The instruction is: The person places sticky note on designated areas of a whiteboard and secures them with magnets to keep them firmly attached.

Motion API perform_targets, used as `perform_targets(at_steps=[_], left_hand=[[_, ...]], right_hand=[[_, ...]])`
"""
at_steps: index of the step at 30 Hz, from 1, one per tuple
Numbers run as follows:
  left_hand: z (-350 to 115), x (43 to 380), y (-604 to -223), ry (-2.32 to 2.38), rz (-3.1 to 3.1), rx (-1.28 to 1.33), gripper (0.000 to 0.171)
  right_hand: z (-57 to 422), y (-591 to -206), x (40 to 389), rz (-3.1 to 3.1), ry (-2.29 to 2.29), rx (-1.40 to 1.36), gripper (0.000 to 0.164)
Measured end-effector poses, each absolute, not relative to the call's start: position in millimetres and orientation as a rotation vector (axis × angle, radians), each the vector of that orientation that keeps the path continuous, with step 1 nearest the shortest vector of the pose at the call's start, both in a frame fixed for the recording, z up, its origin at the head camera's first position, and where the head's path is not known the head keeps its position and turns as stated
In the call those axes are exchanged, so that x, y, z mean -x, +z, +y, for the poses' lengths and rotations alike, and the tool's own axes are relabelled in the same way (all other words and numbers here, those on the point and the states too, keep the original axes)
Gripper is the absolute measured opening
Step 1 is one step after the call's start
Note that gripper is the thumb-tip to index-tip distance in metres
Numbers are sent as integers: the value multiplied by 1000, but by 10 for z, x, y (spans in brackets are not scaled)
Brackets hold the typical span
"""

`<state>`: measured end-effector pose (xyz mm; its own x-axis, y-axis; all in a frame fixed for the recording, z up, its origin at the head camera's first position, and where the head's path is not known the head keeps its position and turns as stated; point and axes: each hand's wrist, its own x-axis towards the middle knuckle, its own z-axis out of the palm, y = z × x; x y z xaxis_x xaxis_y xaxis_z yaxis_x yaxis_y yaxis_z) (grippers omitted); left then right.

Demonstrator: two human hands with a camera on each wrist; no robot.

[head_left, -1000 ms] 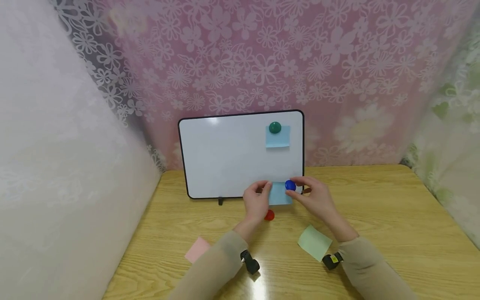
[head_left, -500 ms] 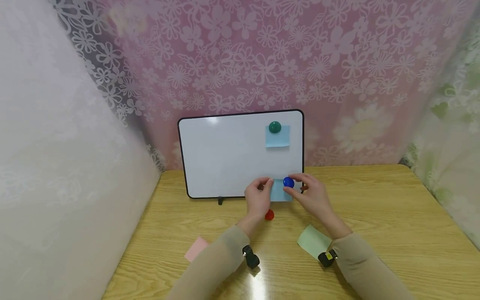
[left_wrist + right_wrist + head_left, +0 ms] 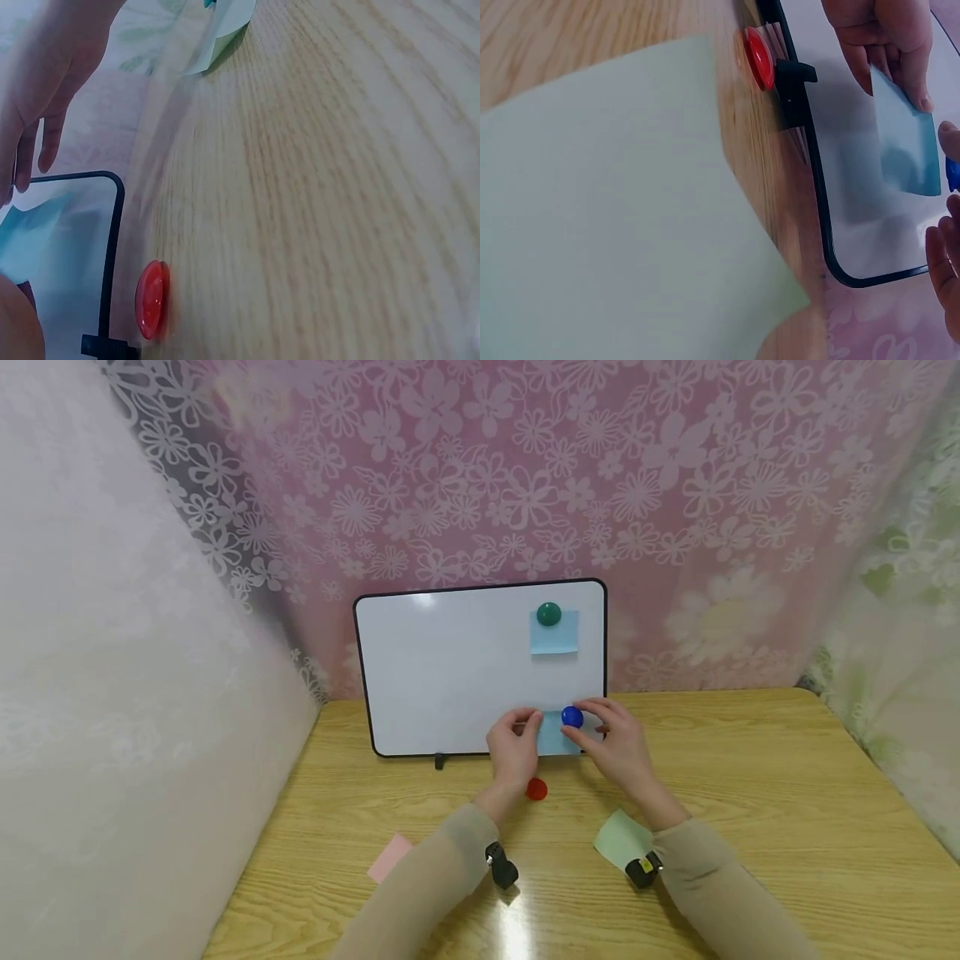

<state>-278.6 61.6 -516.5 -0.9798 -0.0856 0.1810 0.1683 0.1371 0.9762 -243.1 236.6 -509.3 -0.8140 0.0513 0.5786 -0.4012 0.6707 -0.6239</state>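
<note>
In the head view, my left hand (image 3: 514,748) pinches the left edge of a blue sticky note (image 3: 553,741) in front of the lower right part of a whiteboard (image 3: 450,677). My right hand (image 3: 617,741) holds a round blue magnet (image 3: 572,717) between thumb and fingers, over the note's upper right corner. Higher on the board, a green magnet (image 3: 549,614) pins another blue note (image 3: 554,640). The right wrist view has the pinched blue note (image 3: 906,139) close over the board, with the blue magnet (image 3: 952,172) at the frame's edge.
A red magnet (image 3: 536,789) lies on the wooden table (image 3: 750,777) just below my left hand. The green note (image 3: 622,841) is by my right wrist, the pink note (image 3: 389,857) beside my left sleeve. Black feet (image 3: 439,762) support the board before a flowered curtain (image 3: 480,468).
Both hands have risen slightly, lifting the blue note higher against the whiteboard. My right hand has also moved left with the blue magnet. The pinned note stays put.
</note>
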Motion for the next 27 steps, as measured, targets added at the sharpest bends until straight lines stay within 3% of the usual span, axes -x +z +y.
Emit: perform_targets(at_steps=[27], left_hand=[[675,2886,-5114,-1890,-2176,150,14]], right_hand=[[2284,-5117,2513,-2274,975,-269,45]])
